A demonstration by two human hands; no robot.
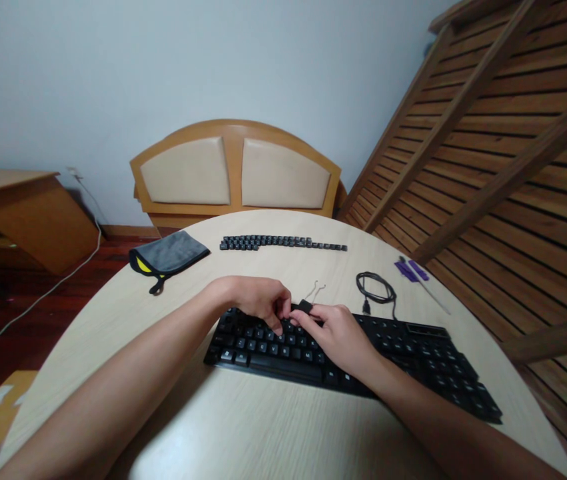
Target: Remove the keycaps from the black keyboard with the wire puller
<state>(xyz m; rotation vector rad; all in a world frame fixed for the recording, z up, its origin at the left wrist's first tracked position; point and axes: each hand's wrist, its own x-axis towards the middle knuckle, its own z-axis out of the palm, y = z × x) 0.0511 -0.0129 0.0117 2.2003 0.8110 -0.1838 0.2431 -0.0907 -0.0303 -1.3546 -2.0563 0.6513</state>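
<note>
A black keyboard lies slightly slanted on the round table. Above its upper rows, my right hand grips the black handle of a wire keycap puller, whose two thin wires point away from me. My left hand is bent over the letter keys beside it, fingers curled and close to the right thumb. Whatever may be between those left fingertips is hidden. Farther back, loose black keycaps are lined up in rows.
A grey cloth with yellow lining lies at the left of the pale table. The keyboard's coiled cable and purple-handled tools are on the right. Beyond stand a padded headboard and wooden slats.
</note>
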